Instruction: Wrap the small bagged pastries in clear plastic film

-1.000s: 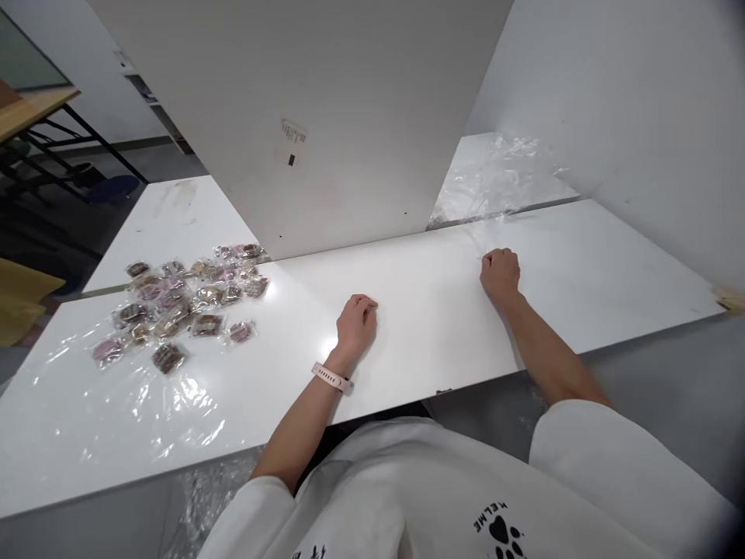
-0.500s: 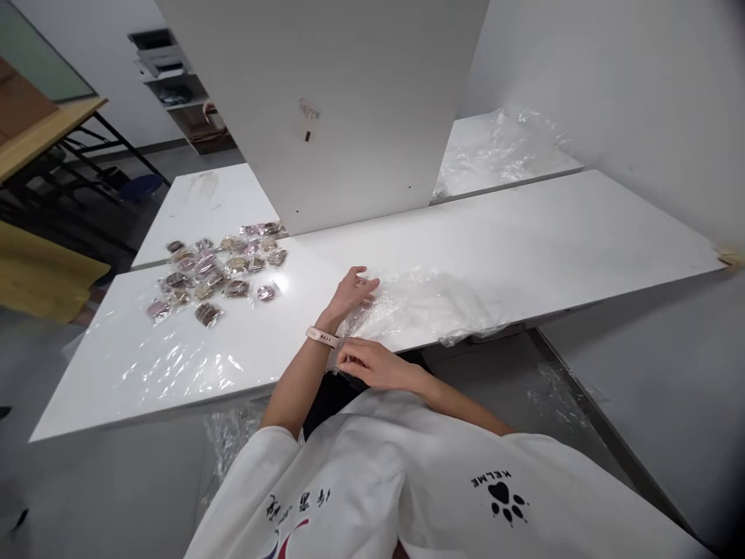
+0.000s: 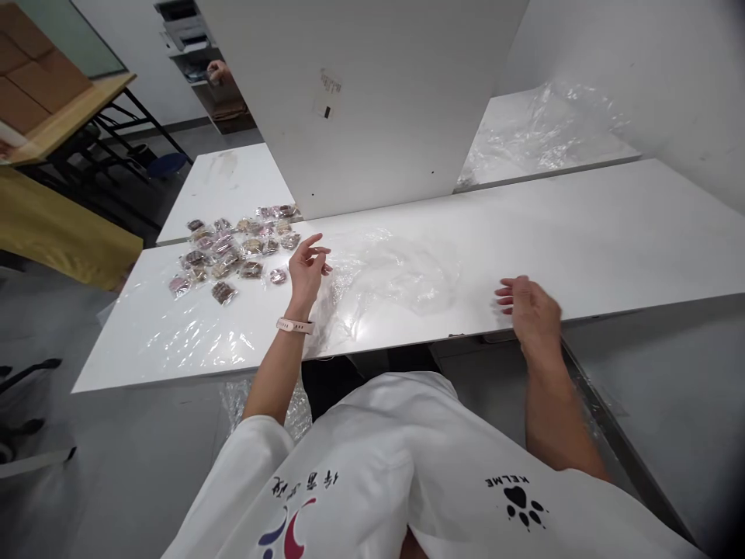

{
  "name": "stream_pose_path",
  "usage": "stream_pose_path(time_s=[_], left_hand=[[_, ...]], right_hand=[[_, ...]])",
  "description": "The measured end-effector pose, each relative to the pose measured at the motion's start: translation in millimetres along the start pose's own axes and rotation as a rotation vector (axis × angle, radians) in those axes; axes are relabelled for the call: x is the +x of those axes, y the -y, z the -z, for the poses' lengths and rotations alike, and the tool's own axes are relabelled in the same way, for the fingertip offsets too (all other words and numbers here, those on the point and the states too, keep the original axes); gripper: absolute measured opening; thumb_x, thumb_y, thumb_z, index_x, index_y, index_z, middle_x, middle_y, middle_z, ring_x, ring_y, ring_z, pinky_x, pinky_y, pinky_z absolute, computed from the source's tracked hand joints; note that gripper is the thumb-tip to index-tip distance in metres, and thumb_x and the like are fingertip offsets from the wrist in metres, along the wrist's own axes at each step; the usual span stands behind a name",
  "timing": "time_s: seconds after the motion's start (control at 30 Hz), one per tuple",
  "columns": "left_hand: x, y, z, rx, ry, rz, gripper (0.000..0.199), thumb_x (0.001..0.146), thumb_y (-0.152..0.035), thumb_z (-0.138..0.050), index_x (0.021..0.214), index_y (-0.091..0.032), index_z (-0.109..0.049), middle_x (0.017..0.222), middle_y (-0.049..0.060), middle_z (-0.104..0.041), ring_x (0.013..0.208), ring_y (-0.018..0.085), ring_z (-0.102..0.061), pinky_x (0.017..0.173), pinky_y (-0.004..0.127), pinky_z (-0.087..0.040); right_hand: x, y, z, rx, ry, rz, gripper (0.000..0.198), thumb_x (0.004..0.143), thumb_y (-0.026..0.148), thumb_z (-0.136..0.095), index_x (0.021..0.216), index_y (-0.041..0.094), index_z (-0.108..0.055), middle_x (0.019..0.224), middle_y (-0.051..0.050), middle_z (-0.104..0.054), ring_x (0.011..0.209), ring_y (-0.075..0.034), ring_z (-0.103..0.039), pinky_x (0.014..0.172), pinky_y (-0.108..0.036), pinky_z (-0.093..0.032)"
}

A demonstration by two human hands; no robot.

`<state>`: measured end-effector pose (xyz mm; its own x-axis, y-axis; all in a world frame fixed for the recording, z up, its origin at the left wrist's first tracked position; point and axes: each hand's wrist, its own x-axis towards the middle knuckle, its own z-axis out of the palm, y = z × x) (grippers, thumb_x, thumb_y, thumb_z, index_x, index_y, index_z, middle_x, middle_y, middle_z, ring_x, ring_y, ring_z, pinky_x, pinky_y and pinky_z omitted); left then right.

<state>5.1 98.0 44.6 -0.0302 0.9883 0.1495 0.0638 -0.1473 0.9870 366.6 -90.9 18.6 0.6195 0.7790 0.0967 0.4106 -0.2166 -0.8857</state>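
A sheet of clear plastic film lies wrinkled on the white table in front of me. My left hand is at its left end, fingers loosely apart, with the wristband just above the film's edge. Over the table's front edge to the right of the film, my right hand hovers slightly blurred, its fingers stretched out and holding nothing visible. Small clear-wrapped pieces, brown, pink and tan, are spread left of my left hand. One pink wrapped piece is closest to it.
A tall white panel stands along the table's far edge. More crumpled film lies on a surface behind it. A person's hand shows beside the panel. Cardboard boxes rest on a wooden table at left, near a yellow cloth.
My right hand has moved from beside my left wrist far to the right. My left hand has shifted left towards the wrapped pieces. The film lies more spread out, and a person's hand has appeared behind the panel.
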Motion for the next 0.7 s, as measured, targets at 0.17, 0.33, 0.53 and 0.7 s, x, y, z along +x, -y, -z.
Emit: stream_pose_path(time_s=[0.17,0.33,0.53,0.7], left_hand=[[-20.2,-14.2,-8.3,-0.044,0.102,0.039,0.057,0.081,-0.018,-0.067,0.137,-0.03,-0.061,0.118,0.007,-0.074,0.053,0.005,-0.061,0.053,0.022,-0.056],[-63.2,-46.1,30.9,-0.006,0.56,0.125,0.041,0.086,-0.025,-0.069,0.127,-0.031,-0.07,0.127,0.008,-0.072,0.057,0.008,-0.062,0.058,0.029,-0.06],[-49.9,-29.8,72.9,0.082,0.45,0.221,0.024,0.091,-0.044,-0.068,0.1,-0.023,-0.075,0.112,0.01,-0.073,0.095,0.021,-0.071,0.083,0.04,-0.061],[-18.0,-0.1,-23.1,0.276,0.446,0.174,0.046,0.081,-0.033,-0.08,0.125,-0.027,-0.067,0.133,0.013,-0.064,0.111,0.03,-0.064,0.093,0.05,-0.055]], right_hand=[[3.9,28.6,-86.5,0.384,0.245,-0.162,0.083,0.074,0.062,-0.078,0.143,0.028,-0.049,0.119,-0.01,-0.071,0.107,-0.023,-0.069,0.092,-0.039,-0.057],[27.2,49.4,-110.8,0.762,0.261,-0.217,0.048,0.071,0.05,-0.083,0.108,0.024,-0.066,0.072,0.003,-0.059,0.061,-0.01,-0.058,0.057,-0.022,-0.052],[35.9,33.7,-73.6,0.774,0.556,-0.346,0.047,0.073,0.058,-0.083,0.097,0.02,-0.07,0.067,0.004,-0.056,0.041,-0.001,-0.028,0.035,-0.017,-0.018],[35.0,42.0,-77.6,0.648,0.762,-0.263,0.05,0.081,0.064,-0.074,0.103,0.019,-0.072,0.071,0.002,-0.058,0.043,-0.002,-0.027,0.039,-0.02,-0.019]])
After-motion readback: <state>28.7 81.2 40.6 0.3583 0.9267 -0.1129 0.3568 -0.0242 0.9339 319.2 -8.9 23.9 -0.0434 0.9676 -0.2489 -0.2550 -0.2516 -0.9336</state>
